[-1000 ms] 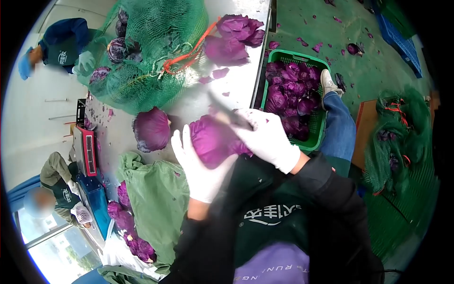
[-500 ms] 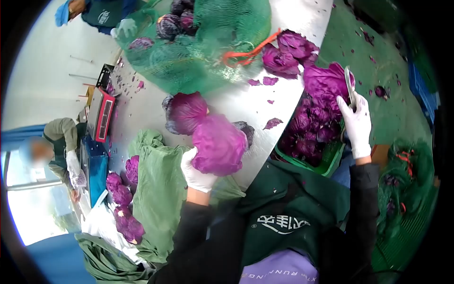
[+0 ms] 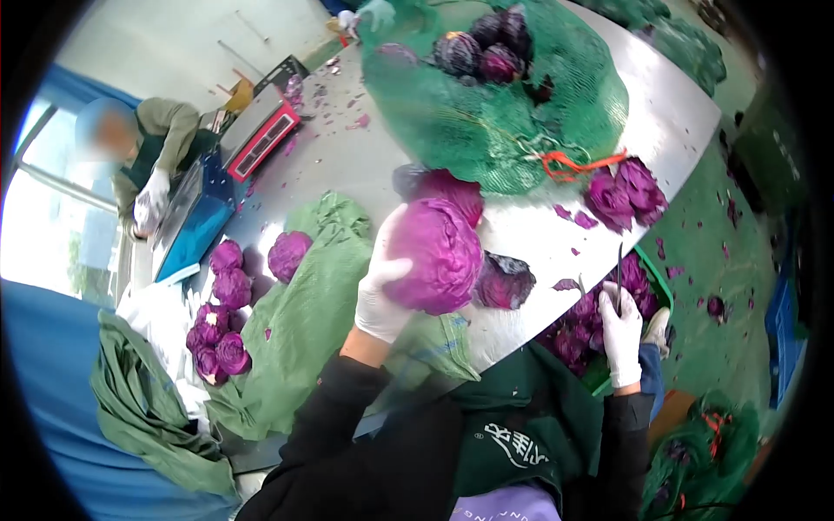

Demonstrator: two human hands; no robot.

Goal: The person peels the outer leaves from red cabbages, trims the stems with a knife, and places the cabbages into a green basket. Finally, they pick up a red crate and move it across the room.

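My left hand, in a white glove, grips a trimmed, bright purple red cabbage above the metal table. Just behind it lies another red cabbage, partly covered. A dark outer leaf piece rests on the table right of the held cabbage. Over a green crate filled with purple leaves, my gloved right hand is closed around a knife, seen as a thin dark blade pointing away from me. The knife's handle is hidden in the fingers.
A green mesh bag with dark cabbages lies at the back. Loose leaves sit by the table edge. Several trimmed cabbages and a green sack are on the left. A co-worker's gloved hand is near a blue-sided scale.
The large leaf by my right hand has left it, and that hand has lowered over the crate with the knife. My left hand has turned the cabbage. The view has swung left.
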